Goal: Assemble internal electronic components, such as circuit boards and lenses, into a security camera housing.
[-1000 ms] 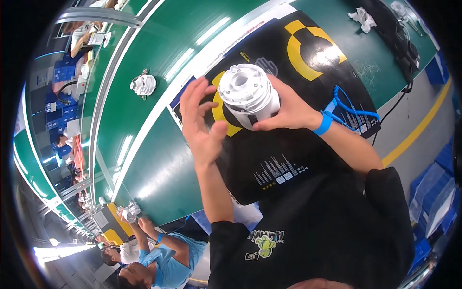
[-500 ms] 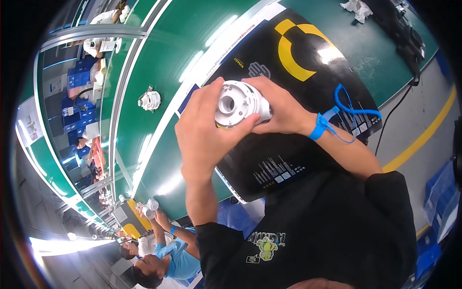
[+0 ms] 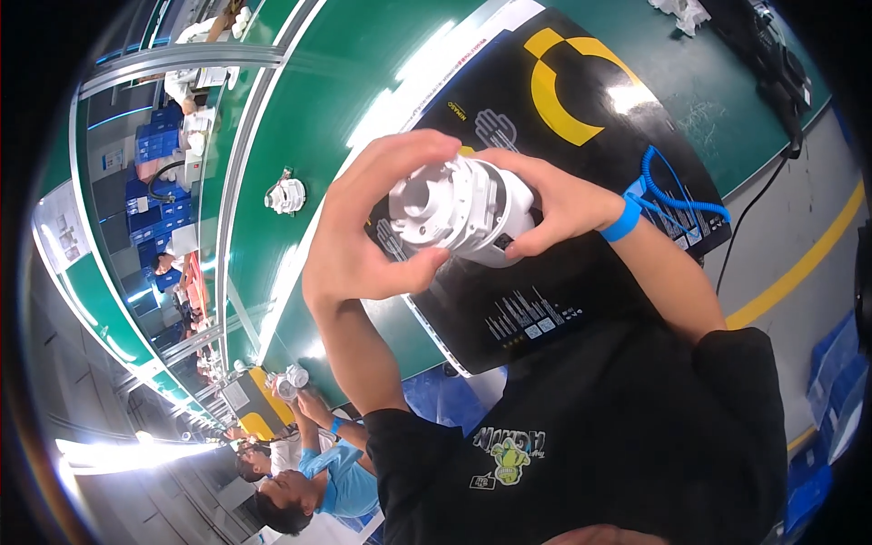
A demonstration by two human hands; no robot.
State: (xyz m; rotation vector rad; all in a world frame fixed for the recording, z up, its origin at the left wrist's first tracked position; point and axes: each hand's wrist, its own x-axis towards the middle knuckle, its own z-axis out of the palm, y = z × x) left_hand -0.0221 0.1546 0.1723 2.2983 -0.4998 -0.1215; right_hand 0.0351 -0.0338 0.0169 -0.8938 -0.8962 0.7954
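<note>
Between my two hands, above a black printed mat (image 3: 581, 282), is a white round plastic housing (image 3: 468, 213) with a stepped rim and a central tube. It is tilted, so its ringed side shows. My left hand (image 3: 359, 227) curves round its open end, fingertips at the top and thumb at the lower edge. My right hand (image 3: 572, 204) grips the smooth rear part, with the thumb beneath and fingers over the top. A blue band (image 3: 623, 219) circles my right wrist.
A similar white part (image 3: 286, 196) stands on the green bench (image 3: 309, 118) to the left. A blue coiled cord (image 3: 649, 173) lies on the mat. At lower left, a co-worker in blue (image 3: 341, 477) holds another white part (image 3: 291, 381). Crumpled white material (image 3: 683, 14) sits far right.
The housing has tipped from showing its round face to showing its side. My left hand has spread wider round it, and my right thumb has moved to its underside.
</note>
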